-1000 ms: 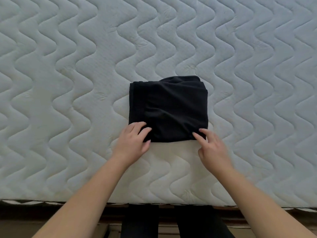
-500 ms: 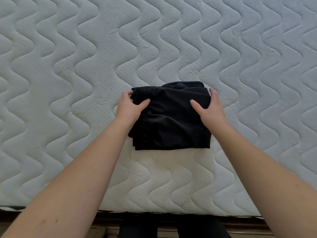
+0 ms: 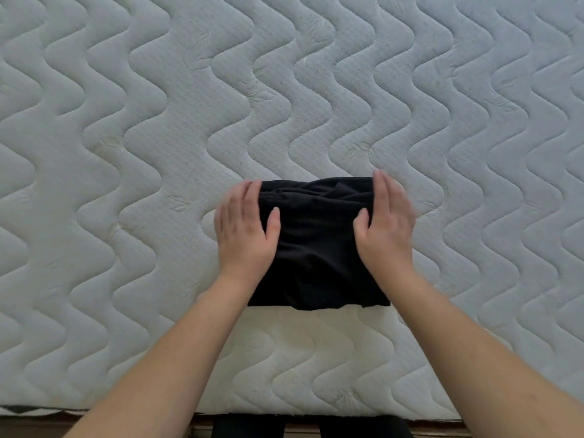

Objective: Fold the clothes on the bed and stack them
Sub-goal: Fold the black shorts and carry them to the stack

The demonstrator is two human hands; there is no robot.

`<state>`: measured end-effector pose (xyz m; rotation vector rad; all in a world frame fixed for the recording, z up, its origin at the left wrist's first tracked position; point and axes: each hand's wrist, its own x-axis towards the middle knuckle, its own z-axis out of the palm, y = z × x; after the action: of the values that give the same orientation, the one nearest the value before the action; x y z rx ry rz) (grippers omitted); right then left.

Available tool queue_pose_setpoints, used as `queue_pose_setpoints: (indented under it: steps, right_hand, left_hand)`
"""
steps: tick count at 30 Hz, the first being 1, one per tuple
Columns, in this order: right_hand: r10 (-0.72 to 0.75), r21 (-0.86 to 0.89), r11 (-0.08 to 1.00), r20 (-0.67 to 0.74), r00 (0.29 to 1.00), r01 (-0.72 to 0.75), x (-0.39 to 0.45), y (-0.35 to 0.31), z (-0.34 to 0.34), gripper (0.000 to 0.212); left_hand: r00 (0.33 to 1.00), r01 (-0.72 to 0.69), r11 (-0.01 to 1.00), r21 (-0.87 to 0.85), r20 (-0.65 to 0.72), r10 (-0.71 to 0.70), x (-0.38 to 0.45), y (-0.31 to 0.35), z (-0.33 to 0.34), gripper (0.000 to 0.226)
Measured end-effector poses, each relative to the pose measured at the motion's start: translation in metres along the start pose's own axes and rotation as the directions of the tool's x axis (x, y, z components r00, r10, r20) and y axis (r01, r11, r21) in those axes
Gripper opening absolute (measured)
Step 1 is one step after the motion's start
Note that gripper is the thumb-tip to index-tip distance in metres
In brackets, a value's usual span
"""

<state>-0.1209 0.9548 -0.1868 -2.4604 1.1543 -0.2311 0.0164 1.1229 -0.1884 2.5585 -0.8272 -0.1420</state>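
Slid outward since half a second ago: left hand [image 3: 245,230] and right hand [image 3: 387,227], flanking folded black fabric garment [image 3: 316,248]. Fingers straight, flat, gripping nothing. Lying on white wave-quilted bed mattress [image 3: 126,153].

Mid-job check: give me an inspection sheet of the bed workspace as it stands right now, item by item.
Surface: white quilted mattress with a wavy stitch pattern; its near edge shows at the bottom of the view.
Job's things: one folded black garment lying flat on the mattress; no stack of other clothes in view.
Clutter: nothing seen.
Hands: left hand on the garment's left edge, right hand on its right edge, fingers straight, thumbs on the cloth; the right hand is slightly blurred.
Cables: nothing seen.
Surroundings: a strip of bed frame or floor below the mattress edge; dark trouser legs there.
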Motion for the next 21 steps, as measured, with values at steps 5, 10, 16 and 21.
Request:
queue_pose_setpoints:
  steps: [5, 10, 16, 21]
  right_hand:
    - [-0.188, -0.183, 0.956, 0.21, 0.96, 0.227, 0.005, -0.015, 0.034, 0.06]
    - [-0.134, -0.317, 0.915, 0.345, 0.929, 0.25, 0.014, -0.005, 0.064, 0.064]
    - [-0.154, -0.32, 0.903, 0.378, 0.913, 0.285, 0.023, 0.005, 0.054, 0.066]
    - [-0.042, -0.353, 0.922, 0.324, 0.945, 0.162, 0.022, 0.036, 0.034, 0.073]
  left_hand:
    - [0.945, -0.304, 0.933, 0.193, 0.184, 0.27, 0.004, 0.011, 0.03, 0.057]
    - [0.937, -0.205, 0.911, 0.359, 0.341, 0.076, 0.003, -0.002, 0.06, 0.066]
    - [0.922, -0.209, 0.905, 0.37, 0.384, 0.056, 0.009, 0.002, 0.058, 0.068]
    - [0.92, -0.182, 0.947, 0.264, 0.387, 0.069, 0.008, 0.0, 0.046, 0.065]
